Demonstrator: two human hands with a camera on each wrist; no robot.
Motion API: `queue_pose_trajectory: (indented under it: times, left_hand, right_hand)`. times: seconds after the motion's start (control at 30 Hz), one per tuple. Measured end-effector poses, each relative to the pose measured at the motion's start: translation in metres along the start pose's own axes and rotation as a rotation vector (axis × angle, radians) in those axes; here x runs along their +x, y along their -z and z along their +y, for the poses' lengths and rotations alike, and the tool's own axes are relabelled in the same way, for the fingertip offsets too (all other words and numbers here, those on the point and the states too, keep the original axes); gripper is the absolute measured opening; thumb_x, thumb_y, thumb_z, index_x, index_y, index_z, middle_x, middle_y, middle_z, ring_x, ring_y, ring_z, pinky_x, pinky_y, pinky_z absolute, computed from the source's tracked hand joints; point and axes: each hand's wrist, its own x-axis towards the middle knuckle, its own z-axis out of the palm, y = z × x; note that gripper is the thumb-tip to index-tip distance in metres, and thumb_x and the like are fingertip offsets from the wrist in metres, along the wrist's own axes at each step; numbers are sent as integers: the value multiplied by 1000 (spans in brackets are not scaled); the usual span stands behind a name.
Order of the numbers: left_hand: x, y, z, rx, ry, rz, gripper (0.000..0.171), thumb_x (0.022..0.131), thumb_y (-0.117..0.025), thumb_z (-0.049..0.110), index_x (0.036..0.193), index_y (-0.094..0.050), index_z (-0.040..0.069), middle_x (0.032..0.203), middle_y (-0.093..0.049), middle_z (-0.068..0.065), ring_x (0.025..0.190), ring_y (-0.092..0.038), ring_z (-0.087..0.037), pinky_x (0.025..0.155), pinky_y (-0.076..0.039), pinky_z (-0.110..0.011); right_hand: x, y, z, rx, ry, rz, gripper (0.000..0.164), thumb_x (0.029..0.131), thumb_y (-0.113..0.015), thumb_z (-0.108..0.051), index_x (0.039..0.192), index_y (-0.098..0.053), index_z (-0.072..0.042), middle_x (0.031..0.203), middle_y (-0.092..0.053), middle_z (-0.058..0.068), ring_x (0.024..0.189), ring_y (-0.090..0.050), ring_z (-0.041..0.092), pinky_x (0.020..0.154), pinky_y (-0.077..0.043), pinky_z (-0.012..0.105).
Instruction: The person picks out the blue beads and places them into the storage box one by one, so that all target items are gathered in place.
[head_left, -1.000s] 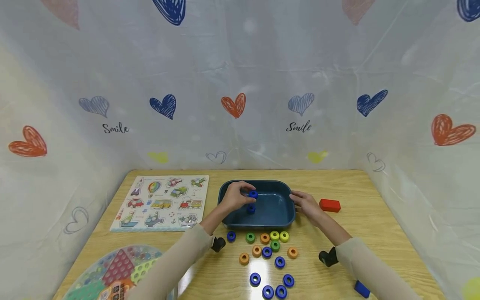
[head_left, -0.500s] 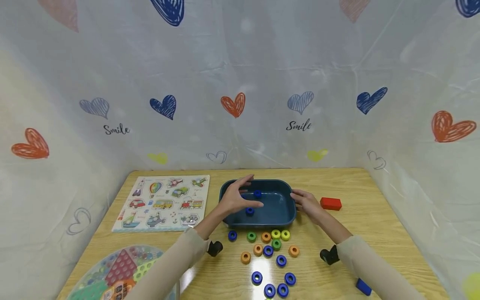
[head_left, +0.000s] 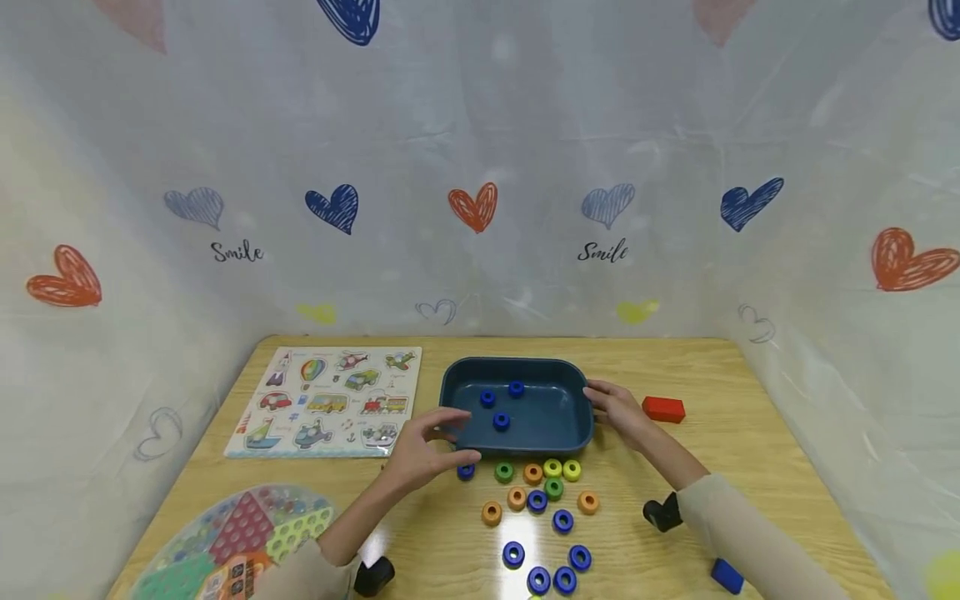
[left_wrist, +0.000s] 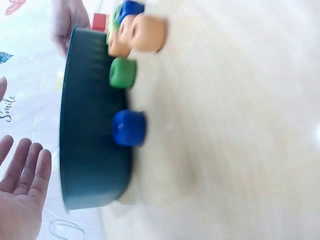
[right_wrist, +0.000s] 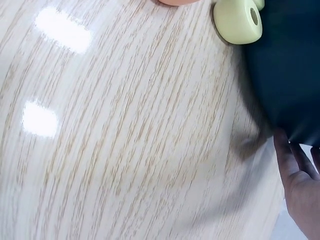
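In the head view my left hand hovers at the near left corner of a dark blue tray, fingers and thumb spread with nothing between them. Just past its thumb a blue bead lies against the tray's near side. Three blue beads rest inside the tray, one of them a bead near the front. My right hand touches the tray's right end; in the right wrist view its fingers lie fairly straight against the outer wall.
Several loose beads in green, orange, yellow and blue, such as an orange bead, lie in front of the tray. A picture puzzle board and a round toy are on the left. A red block and blue block lie right.
My left hand has let go of a blue bead in the tray and drawn back toward the near left. A third bead there is now uncovered. My right hand has stayed at the tray's end.
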Motion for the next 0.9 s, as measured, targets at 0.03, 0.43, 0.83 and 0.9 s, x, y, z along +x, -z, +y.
queue_pose_trajectory:
  times: [0.03, 0.43, 0.83, 0.9]
  left_hand:
    - [-5, 0, -1, -1, 0, 4, 43, 71, -79, 4, 111, -62, -1, 110, -59, -21, 98, -56, -39, 79, -47, -54]
    - [-35, -11, -28, 23, 70, 130, 28, 69, -79, -1, 94, -66, -5, 97, -62, -21, 87, -57, -43, 72, -50, -51]
    - [-36, -30, -88, 259, 51, 175, 33, 62, -84, 2, 90, -70, 8, 90, -65, 1, 75, -61, -17, 66, -52, -27]
    - [-34, -33, -89, 262, 35, 164, 32, 62, -84, 0, 90, -70, 8, 89, -65, 2, 76, -61, -16, 66, -52, -27]
  right_hand:
    - [0, 1, 0, 0, 2, 2, 51, 98, -46, -21, 140, -32, 6, 136, -38, 27, 122, -42, 37, 93, -43, 43]
    - [-3, -2, 1, 3, 14, -17, 51, 99, -46, -20, 139, -32, 7, 137, -37, 27, 121, -42, 37, 94, -41, 45]
    - [-4, 1, -2, 19, 2, -21, 51, 99, -45, -19, 141, -30, 6, 138, -35, 27, 123, -40, 38, 95, -40, 45]
    - [-5, 3, -2, 17, 4, -17, 51, 99, -45, -19, 141, -30, 6, 138, -35, 27, 122, -42, 38, 95, -40, 45]
